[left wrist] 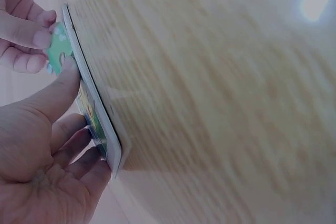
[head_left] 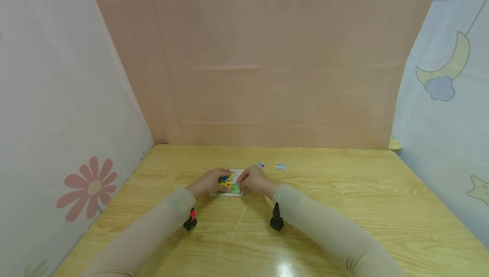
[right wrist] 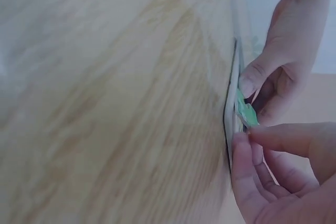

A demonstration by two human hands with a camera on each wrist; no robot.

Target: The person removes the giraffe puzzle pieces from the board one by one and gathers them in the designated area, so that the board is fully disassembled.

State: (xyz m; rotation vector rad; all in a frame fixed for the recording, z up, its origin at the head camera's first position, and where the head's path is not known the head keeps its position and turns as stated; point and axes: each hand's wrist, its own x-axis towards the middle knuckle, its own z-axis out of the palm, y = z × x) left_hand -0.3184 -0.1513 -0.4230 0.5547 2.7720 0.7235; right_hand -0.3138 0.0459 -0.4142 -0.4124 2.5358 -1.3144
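Observation:
On the table lies a thin white-edged puzzle board (head_left: 227,195) with a yellow giraffe-like picture. My right hand (head_left: 257,180) is at its right side. Between the right thumb and fingers is pinched a green puzzle piece (left wrist: 59,48), tilted over the board in the right wrist view. My left hand (head_left: 210,181) rests on the board's left side. In the left wrist view the left thumb touches the green piece's lower edge, while the other fingers lie on the board. Both hands hide part of the picture.
Two loose blue puzzle pieces lie behind the right hand: one with a red spot (head_left: 261,165) and one with a yellow tip (head_left: 280,167). A beige sheet (head_left: 267,64) hangs at the wooden table's (head_left: 344,183) back edge. Patterned white sheets flank both sides.

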